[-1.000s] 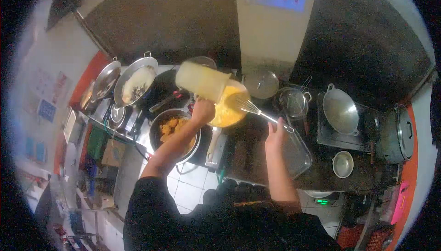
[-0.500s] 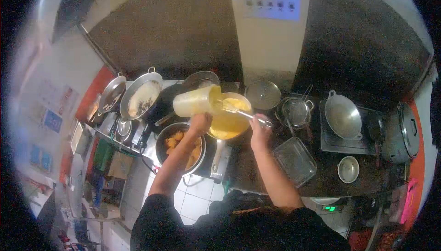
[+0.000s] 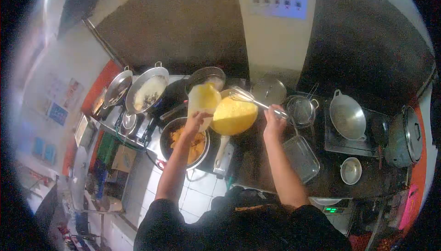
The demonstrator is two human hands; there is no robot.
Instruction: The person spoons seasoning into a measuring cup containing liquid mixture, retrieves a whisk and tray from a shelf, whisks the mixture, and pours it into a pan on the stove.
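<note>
My left hand (image 3: 197,121) is closed around a translucent plastic pitcher (image 3: 195,100), its inside coated yellow. The pitcher stands nearly upright just left of a frying pan (image 3: 222,146) whose handle points toward me. Yellow liquid egg-like mixture (image 3: 235,114) covers the bottom of that pan. In my right hand (image 3: 274,118) is a metal whisk (image 3: 250,98), its wires above the pan's far rim. Below my left wrist stands a pot (image 3: 161,146) with orange-brown fried pieces (image 3: 195,149) in it.
Two woks, one a silver wok (image 3: 138,109), stand at the left. A glass dish (image 3: 308,159), a strainer (image 3: 301,111), a wok on a burner (image 3: 347,115) and a small bowl (image 3: 351,171) are on the right. A large lidded pot (image 3: 399,136) is at the far right.
The pitcher has gone from tilted over the pan to nearly upright at its left. The whisk has lifted out of the pitcher's mouth. Yellow mixture now spreads across the pan.
</note>
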